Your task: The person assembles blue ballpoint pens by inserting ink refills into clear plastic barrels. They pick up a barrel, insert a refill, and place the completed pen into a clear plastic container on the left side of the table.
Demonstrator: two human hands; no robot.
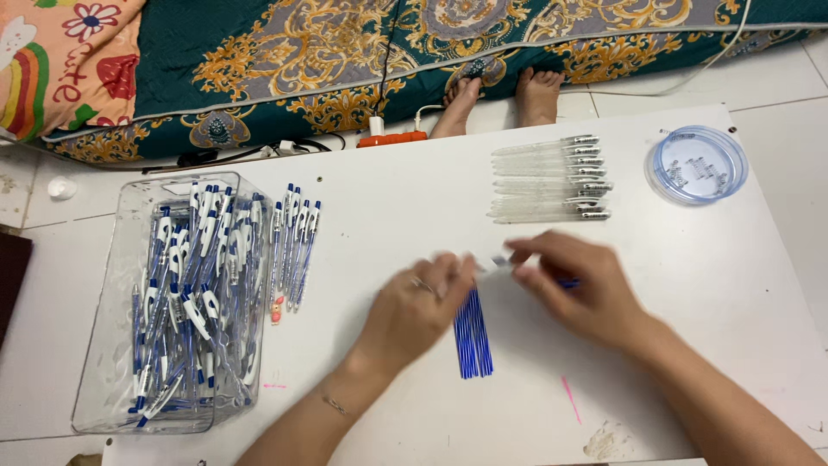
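My left hand (416, 309) and my right hand (580, 289) meet over the middle of a white table (388, 198). Between their fingertips is a clear pen barrel (496, 261), blurred, with a blue part showing under my right hand. Just below them lies a small bundle of blue refills (472, 332). A row of several clear pen barrels (552, 179) lies beyond my right hand. Several finished blue-and-white pens (295, 243) lie in a row to the left.
A clear plastic bin (129, 345) full of blue-and-white pens stands at the table's left. A round clear lid or dish (696, 164) sits at the far right. Beyond the table are a patterned mattress (345, 52), a power strip (392, 138) and someone's bare feet (500, 99).
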